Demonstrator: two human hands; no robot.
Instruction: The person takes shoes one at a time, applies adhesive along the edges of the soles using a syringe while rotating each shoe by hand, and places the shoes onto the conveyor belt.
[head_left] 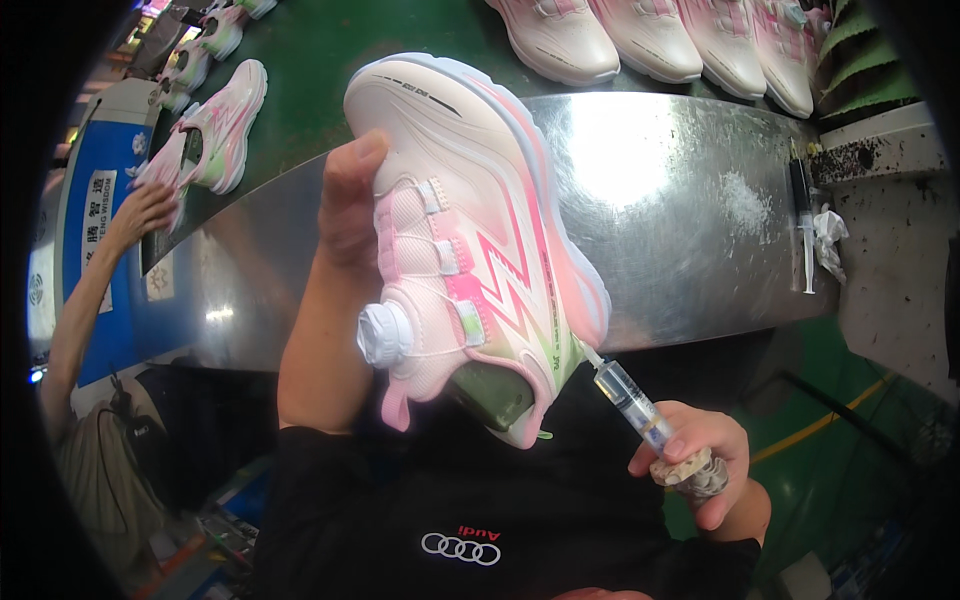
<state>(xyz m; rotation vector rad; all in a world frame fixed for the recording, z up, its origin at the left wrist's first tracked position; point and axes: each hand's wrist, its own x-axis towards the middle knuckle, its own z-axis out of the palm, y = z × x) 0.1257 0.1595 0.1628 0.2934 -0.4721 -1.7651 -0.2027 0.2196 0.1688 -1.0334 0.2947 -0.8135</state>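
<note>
My left hand (pixel 350 195) is closed around the far side of a pink and white sneaker (pixel 455 150), holding it up tilted with the toe pointing away and the heel toward me. A white-wrapped round knob (pixel 384 334) sticks out at its tongue. In my right hand (pixel 722 440) is a clear syringe (pixel 628 396), gripped near its plunger end, where pale crumpled material (pixel 690 472) is wrapped. The syringe tip meets the shoe at the heel, by the edge where sole and upper join; whether it touches cannot be made out exactly.
Below the shoe lies a shiny metal work plate (pixel 690 285). On its right rest another dark-filled syringe (pixel 802 215) and crumpled tissue (pixel 829 243). Several similar sneakers (pixel 560 45) stand along the green conveyor surface (pixel 310 60). At left, another person's hand (pixel 148 212) touches a pink sneaker (pixel 165 165).
</note>
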